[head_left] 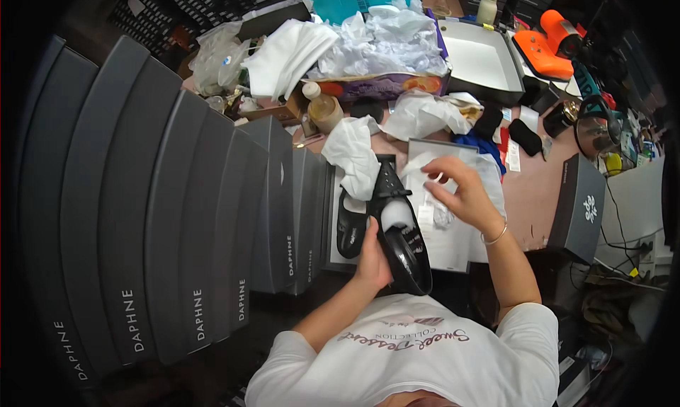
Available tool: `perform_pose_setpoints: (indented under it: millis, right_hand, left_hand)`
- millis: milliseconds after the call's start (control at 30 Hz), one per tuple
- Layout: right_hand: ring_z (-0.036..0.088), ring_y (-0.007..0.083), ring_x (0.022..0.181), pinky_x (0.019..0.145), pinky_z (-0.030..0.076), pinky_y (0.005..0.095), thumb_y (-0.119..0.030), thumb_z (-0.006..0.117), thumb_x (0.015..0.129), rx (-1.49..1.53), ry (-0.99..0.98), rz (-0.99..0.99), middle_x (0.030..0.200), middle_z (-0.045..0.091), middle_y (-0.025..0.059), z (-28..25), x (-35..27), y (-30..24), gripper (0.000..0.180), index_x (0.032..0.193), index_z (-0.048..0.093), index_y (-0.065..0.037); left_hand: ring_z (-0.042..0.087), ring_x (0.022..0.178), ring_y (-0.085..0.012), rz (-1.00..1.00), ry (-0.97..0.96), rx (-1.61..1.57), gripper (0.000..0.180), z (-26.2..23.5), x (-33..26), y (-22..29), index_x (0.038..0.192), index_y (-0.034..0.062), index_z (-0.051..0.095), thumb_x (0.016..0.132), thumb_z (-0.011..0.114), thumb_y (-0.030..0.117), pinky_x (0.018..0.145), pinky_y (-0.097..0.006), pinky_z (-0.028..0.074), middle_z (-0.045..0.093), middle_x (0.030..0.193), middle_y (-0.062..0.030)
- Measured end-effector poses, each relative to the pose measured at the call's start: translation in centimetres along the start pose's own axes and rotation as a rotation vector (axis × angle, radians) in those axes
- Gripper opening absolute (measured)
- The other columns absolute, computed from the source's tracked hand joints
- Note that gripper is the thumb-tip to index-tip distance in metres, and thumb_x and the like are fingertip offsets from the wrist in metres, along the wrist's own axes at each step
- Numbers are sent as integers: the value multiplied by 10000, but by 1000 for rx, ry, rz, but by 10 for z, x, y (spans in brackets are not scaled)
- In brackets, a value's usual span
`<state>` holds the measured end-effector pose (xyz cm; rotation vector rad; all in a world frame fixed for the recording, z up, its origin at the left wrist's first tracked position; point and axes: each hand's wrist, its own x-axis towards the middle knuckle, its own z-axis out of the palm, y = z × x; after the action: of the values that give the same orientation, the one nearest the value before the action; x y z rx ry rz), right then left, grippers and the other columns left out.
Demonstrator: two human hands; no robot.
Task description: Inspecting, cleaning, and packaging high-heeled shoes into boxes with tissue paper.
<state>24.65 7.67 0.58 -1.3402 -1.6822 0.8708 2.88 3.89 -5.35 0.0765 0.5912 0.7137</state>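
Observation:
My left hand [373,255] grips a glossy black shoe [405,245] from below, its toe pointing toward me, with white paper stuffed in its opening. My right hand [462,192] hovers just right of the shoe, fingers pinching a piece of white tissue paper [453,165]. A second black shoe [351,226] lies to the left inside an open white-lined shoe box [453,248], with crumpled white paper [353,156] over its far end.
A long row of dark grey shoe boxes [177,216] stands upright along the left. Another dark box [581,207] sits right. The far table holds a bottle [322,108], crumpled tissue [382,42], an empty box lid [478,56] and an orange tool [549,42].

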Motion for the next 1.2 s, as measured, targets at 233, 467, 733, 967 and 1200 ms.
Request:
perform_pose_setpoints:
  millis: [233, 467, 733, 967, 1200]
  right_hand:
    - [601, 327, 872, 747, 498, 403, -139, 672, 777, -467, -85, -188, 981, 597, 147, 61, -59, -25, 327, 1072, 588, -24]
    - [599, 350, 842, 711, 498, 417, -153, 649, 742, -369, -225, -39, 950, 557, 163, 92, -79, -19, 290, 979, 554, -15]
    - [591, 124, 828, 723, 494, 275, -46, 599, 719, 316, -58, 248, 840, 589, 50, 39, -72, -16, 332, 1049, 567, -25]
    - [607, 334, 976, 864, 469, 347, -155, 647, 721, -328, 314, -208, 1045, 632, 183, -49, 102, 24, 421, 1110, 576, -12]
    - [643, 350, 812, 761, 503, 387, -216, 652, 696, -300, -40, -64, 942, 665, 208, -35, 278, 101, 396, 1025, 616, 2]
  left_hand:
    - [452, 1234, -215, 174, 40, 207, 575, 8, -25, -26, 1352, 63, 386, 980, 385, 502, 1067, -379, 328, 489, 1314, -95]
    - [426, 1253, -204, 241, 95, 234, 474, -17, -59, -49, 1319, 105, 412, 999, 382, 453, 1075, -392, 311, 457, 1348, -69]
    - [579, 1059, -233, 175, 28, 114, 487, -25, -35, -20, 1257, 37, 488, 980, 442, 435, 944, -393, 456, 597, 1155, -100]
    - [588, 1062, -234, 41, -31, 105, 492, -14, -10, -9, 1283, 30, 466, 996, 394, 422, 923, -406, 487, 585, 1183, -119]
    - [566, 1096, -198, 2, 75, 100, 409, -28, 20, -4, 1316, 93, 430, 1002, 420, 356, 939, -392, 483, 564, 1198, -78]
